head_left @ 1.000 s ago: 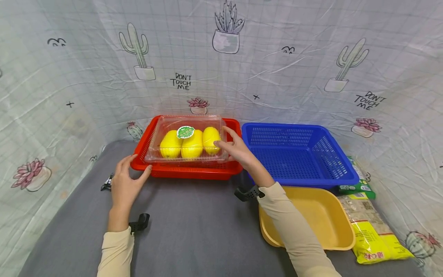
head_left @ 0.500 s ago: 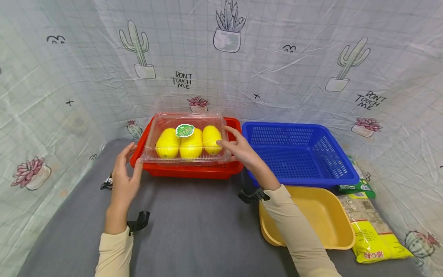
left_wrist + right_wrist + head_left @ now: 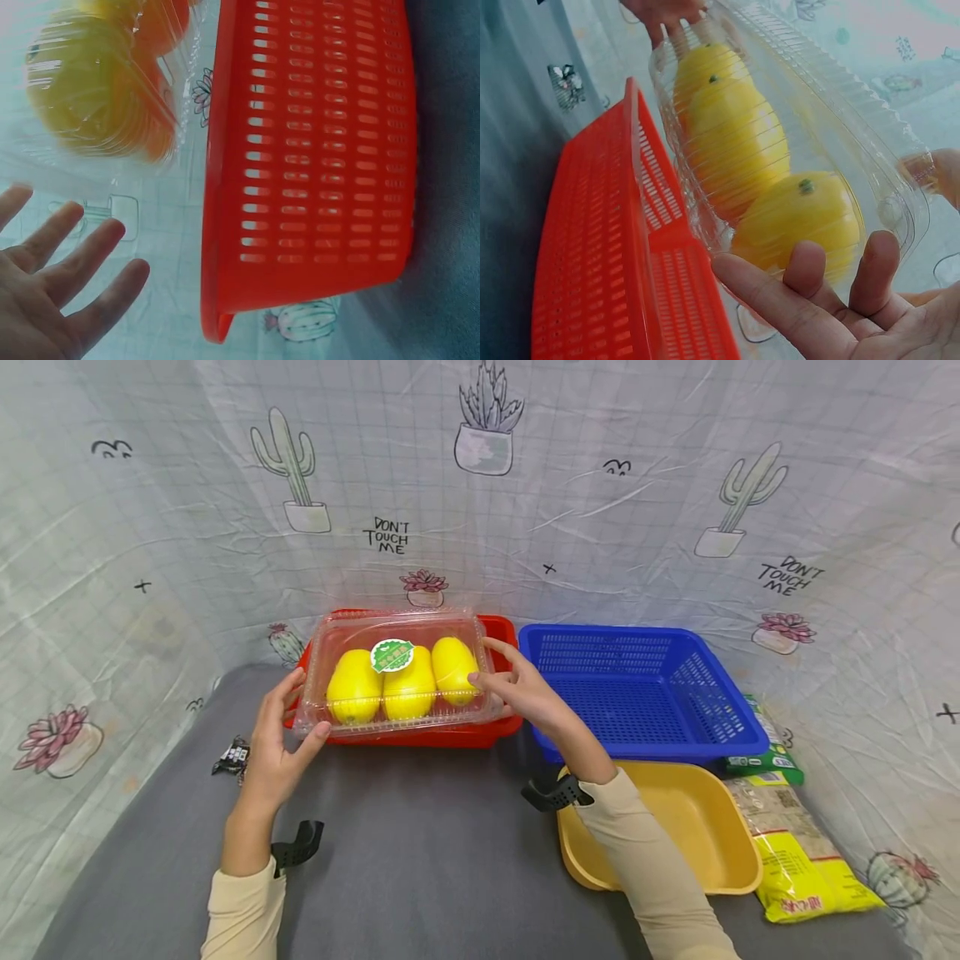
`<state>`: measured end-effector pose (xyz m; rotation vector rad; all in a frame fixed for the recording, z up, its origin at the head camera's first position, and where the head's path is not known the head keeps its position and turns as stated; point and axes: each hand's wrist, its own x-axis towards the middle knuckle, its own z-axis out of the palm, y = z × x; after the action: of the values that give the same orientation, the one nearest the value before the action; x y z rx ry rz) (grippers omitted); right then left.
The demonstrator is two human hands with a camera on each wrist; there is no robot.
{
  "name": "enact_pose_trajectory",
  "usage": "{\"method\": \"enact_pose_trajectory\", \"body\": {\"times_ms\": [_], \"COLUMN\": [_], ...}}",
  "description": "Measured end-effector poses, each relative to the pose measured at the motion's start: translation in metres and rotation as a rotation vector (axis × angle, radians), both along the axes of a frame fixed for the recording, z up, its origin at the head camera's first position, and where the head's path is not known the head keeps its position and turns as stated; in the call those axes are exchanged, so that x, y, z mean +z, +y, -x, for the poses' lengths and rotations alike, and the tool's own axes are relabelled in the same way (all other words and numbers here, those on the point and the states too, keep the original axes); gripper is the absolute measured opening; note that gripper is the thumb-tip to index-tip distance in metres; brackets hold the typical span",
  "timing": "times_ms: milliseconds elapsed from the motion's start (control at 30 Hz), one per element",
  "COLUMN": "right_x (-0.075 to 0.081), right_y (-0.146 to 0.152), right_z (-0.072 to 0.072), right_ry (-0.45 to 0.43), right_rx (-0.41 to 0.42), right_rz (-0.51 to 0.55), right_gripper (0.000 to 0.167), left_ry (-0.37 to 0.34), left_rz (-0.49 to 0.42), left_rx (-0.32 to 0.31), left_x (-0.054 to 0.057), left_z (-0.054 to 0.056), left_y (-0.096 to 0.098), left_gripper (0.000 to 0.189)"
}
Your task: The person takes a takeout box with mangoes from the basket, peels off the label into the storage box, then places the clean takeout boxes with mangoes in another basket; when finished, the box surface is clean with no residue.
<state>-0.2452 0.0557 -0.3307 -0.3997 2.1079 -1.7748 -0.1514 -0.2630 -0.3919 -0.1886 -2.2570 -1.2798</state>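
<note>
A clear plastic clamshell box (image 3: 322,656) holds three yellow oval fruits (image 3: 354,681) and bears a green-and-white round sticker (image 3: 392,656). It hangs tilted over the red slotted basket (image 3: 420,739). At the box's right end, my right hand (image 3: 525,689) grips it, thumb on the near side; the right wrist view shows fingers (image 3: 802,270) against the end wall. My left hand (image 3: 277,739) is at the opposite end, its thumb overlapping the front corner. Seen from the left wrist, its fingers (image 3: 90,259) are spread and straight, with a gap to the fruit.
Right of the red basket stands a blue slotted basket (image 3: 637,702), with a yellow plastic tub (image 3: 682,827) in front. A yellow-and-clear bag (image 3: 802,860) and a green packet (image 3: 765,768) lie at the far right. A small black-and-white packet (image 3: 232,757) lies left.
The box has shifted left and toward me, its left end dipping lower. My left thumb has spread out over its front corner; the right hand keeps its grip.
</note>
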Motion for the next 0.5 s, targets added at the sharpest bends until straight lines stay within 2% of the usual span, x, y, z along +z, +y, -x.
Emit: {"method": "enact_pose_trajectory", "body": {"times_ms": [200, 500], "right_x": [0.001, -0.006], "right_y": [0.004, 0.011], "right_z": [-0.009, -0.019], "right_ry": [0.041, 0.076], "right_rx": [0.015, -0.002], "right_rz": [-0.024, -0.058], "right_gripper": [0.067, 0.069], "left_ry": [-0.009, 0.007], "left_rz": [0.005, 0.026], "left_rx": [-0.014, -0.014], "left_x": [0.003, 0.006], "left_z": [-0.003, -0.007], "left_y": [0.004, 0.01], "left_gripper": [0.081, 0.075]}}
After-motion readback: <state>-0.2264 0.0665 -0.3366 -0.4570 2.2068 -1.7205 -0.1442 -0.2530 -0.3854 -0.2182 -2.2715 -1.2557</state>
